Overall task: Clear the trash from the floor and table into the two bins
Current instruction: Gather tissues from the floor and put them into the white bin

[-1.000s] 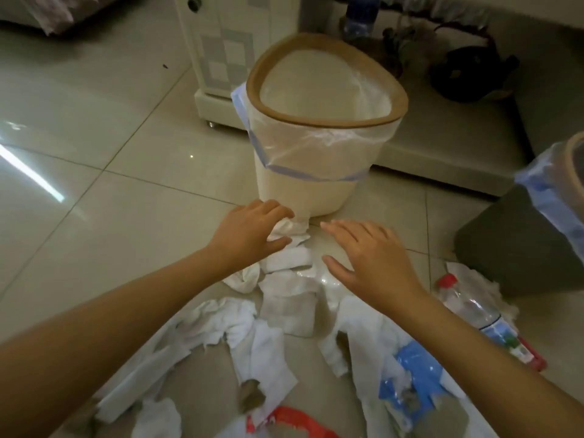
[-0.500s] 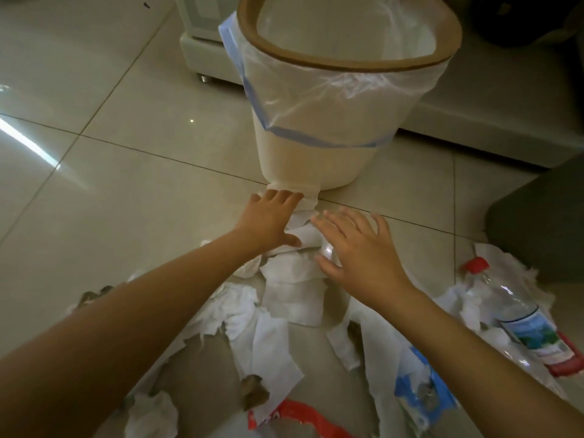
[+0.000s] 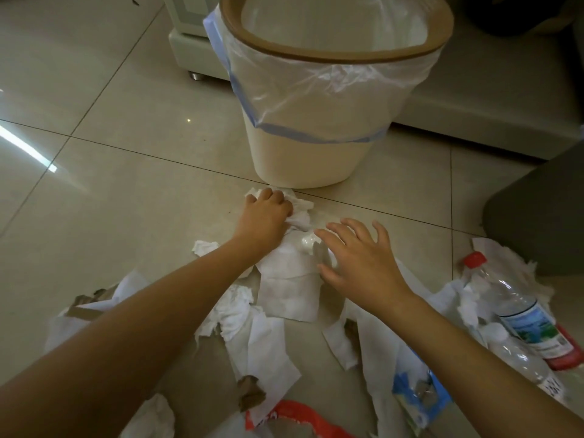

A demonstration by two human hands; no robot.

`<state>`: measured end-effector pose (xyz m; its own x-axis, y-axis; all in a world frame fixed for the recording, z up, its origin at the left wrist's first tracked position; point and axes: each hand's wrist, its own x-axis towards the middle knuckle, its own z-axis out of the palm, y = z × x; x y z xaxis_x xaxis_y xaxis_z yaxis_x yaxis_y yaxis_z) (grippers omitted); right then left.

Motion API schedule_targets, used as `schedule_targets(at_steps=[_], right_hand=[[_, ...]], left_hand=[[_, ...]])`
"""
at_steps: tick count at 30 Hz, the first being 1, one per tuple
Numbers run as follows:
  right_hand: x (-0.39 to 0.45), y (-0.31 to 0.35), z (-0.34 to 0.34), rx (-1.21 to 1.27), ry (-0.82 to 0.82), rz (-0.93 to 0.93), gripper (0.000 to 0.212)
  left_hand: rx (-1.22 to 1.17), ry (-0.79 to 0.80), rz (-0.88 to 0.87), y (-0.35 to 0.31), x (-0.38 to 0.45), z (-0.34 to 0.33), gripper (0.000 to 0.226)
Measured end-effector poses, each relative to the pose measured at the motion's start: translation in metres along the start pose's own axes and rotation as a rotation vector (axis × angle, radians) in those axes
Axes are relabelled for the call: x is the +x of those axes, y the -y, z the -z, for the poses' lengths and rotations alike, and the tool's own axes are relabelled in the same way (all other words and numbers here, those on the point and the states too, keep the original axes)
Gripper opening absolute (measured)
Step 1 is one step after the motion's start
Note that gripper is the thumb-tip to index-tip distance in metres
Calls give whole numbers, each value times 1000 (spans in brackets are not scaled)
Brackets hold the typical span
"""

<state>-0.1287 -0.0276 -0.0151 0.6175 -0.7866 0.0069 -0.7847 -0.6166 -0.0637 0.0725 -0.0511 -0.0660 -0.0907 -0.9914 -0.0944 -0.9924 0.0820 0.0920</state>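
Down at the foot of the cream bin (image 3: 303, 159), the person's left hand (image 3: 264, 213) is closing its curled fingers over a crumpled tissue (image 3: 298, 213), which is lying on the tiles right against the bin's base. Just to the right of that grasp, the right hand (image 3: 357, 260) is hovering with its fingers spread and straight, holding nothing, above a flat sheet of paper (image 3: 289, 292); something small and glossy is sitting under its fingertips, possibly clear plastic, though the dim light is making that hard to tell. Behind the gripping hand, nearer the person, more torn tissue (image 3: 252, 339) is lying strewn about, along with scraps of brown card (image 3: 251, 395), a red wrapper (image 3: 297, 414) and a blue packet (image 3: 417, 390). Well off to the right of the grasp, a plastic bottle (image 3: 515, 308) with a red cap is lying on its side among more paper, beside the dark second bin (image 3: 537, 216). To my eye, the gathering is only beginning, since most of the litter is still lying on the floor. Doing it well probably means bunching the tissue into one tight wad before lifting, so no loose tail is dragging or tearing, while the free hand is sweeping the neighbouring sheets in toward the grasp. The lined opening is sitting directly above the hand, so a short straight lift ought to do.
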Motion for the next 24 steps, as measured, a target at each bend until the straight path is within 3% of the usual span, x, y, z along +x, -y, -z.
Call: schedule_targets(at_steps=[4, 8, 13, 16, 24], right_hand=[[-4, -3, 0, -7, 6, -9, 53], [-8, -4, 3, -4, -3, -22, 51], [-17, -5, 8, 33, 18, -50, 48], [-25, -2, 9, 85, 86, -45, 46], [-25, 30, -2, 148, 308, 31, 61]], left_hand=[[-49, 34, 75, 2, 0, 2, 33], [2, 85, 39, 0, 4, 8, 54], [-225, -60, 14, -3, -8, 22, 24], [-324, -38, 9, 5, -25, 35, 23], [-298, -7, 37, 20, -61, 55, 27]])
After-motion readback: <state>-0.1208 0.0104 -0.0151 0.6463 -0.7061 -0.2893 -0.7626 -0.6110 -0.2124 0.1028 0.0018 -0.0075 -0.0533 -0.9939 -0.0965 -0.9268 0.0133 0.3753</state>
